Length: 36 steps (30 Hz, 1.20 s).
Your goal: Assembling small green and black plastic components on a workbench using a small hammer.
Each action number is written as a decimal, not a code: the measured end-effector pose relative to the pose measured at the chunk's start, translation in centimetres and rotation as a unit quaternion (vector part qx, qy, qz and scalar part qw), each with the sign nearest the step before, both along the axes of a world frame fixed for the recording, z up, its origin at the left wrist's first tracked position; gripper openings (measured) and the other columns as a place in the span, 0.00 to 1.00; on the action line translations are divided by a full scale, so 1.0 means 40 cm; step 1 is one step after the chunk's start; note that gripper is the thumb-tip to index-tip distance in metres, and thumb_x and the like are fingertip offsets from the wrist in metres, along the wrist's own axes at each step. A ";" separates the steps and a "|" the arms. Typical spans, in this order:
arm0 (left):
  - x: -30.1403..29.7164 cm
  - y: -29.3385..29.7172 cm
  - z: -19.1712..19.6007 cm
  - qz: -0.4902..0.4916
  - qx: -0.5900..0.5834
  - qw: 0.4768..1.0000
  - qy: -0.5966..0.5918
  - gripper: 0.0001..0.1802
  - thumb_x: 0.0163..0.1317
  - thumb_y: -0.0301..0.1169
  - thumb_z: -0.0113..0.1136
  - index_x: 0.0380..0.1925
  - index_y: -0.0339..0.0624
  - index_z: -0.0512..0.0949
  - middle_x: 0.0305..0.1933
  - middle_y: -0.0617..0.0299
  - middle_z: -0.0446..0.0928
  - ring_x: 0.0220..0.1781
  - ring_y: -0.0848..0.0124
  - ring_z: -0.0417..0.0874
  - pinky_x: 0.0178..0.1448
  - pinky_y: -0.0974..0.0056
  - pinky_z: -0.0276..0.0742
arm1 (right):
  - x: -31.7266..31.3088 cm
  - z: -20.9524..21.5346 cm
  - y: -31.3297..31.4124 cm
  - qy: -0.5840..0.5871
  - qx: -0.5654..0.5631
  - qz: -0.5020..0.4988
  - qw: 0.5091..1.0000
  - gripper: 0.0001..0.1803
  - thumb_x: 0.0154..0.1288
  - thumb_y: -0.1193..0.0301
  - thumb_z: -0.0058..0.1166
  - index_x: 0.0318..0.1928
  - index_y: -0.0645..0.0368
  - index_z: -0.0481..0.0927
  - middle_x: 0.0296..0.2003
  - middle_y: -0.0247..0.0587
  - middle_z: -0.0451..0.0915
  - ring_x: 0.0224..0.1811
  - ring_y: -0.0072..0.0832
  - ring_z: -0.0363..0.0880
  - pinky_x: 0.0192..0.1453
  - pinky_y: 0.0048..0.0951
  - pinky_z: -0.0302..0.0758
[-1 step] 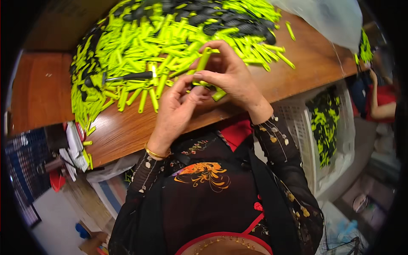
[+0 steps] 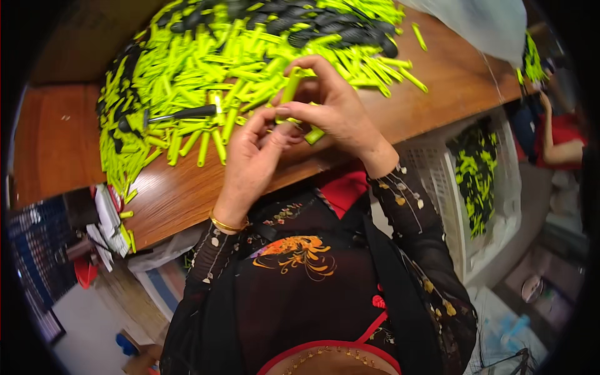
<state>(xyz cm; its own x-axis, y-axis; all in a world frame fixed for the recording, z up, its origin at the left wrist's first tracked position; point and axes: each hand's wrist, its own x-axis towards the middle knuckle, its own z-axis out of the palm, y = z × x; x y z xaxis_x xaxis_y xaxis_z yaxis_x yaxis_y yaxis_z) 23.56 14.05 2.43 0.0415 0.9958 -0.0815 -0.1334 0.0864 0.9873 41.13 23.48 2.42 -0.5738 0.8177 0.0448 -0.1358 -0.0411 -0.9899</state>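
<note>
Over the front of the table, my two hands meet on a slim lime-green plastic tube (image 2: 290, 86). My right hand (image 2: 337, 115) curls around it, thumb and fingers closed on its length. At the tube's lower end, the thumb and fingers of my left hand (image 2: 253, 156) are pinched together; the exact contact is hidden. A second lime-green piece (image 2: 314, 135) pokes out below my right palm, and I cannot tell whether it is held. Beyond my hands lies a big heap of lime-green tubes (image 2: 194, 69), with black ribbed pieces (image 2: 337, 28) along its far side.
A tool with a black handle (image 2: 194, 112) and metal shaft lies on the heap's near side. White plastic sheeting (image 2: 475, 25) covers the far right corner. Right of me stands a white crate (image 2: 431, 169) beside black and green pieces (image 2: 476, 181). Another person's arm (image 2: 550, 137) shows far right.
The table and heap sit slightly further left in the picture. Both hands keep nearly the same hold on the green tube.
</note>
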 end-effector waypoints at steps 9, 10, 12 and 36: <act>0.098 0.026 0.082 -0.011 0.120 0.988 0.098 0.14 0.84 0.36 0.58 0.57 0.38 0.83 0.41 0.64 0.90 0.41 0.81 0.87 0.42 0.75 0.76 | 0.106 0.100 -0.046 -0.005 0.254 -0.128 0.959 0.25 0.70 0.76 0.70 0.61 0.59 0.71 0.45 0.36 0.80 0.44 0.22 0.86 0.45 0.25 0.83; 0.091 0.022 0.085 -0.011 0.124 0.987 0.097 0.14 0.84 0.36 0.58 0.57 0.38 0.83 0.41 0.64 0.90 0.41 0.81 0.87 0.42 0.75 0.76 | 0.103 0.126 -0.066 0.010 0.234 -0.122 0.964 0.24 0.73 0.79 0.67 0.63 0.60 0.70 0.45 0.37 0.78 0.43 0.22 0.83 0.44 0.24 0.81; 0.075 0.010 0.105 -0.002 0.181 0.974 0.137 0.13 0.84 0.35 0.58 0.56 0.40 0.85 0.41 0.65 0.90 0.40 0.81 0.86 0.41 0.76 0.75 | 0.077 0.110 -0.067 0.026 0.234 -0.134 0.963 0.25 0.71 0.76 0.70 0.61 0.60 0.71 0.47 0.37 0.80 0.45 0.22 0.86 0.45 0.25 0.83; -0.271 -0.116 -0.027 0.009 -0.096 0.969 0.226 0.16 0.81 0.37 0.57 0.53 0.33 0.83 0.35 0.60 0.87 0.33 0.73 0.90 0.40 0.65 0.85 | 0.009 -0.035 0.034 -0.435 0.571 0.027 0.696 0.12 0.65 0.73 0.64 0.48 0.49 0.87 0.55 0.37 0.83 0.54 0.40 0.82 0.57 0.40 0.80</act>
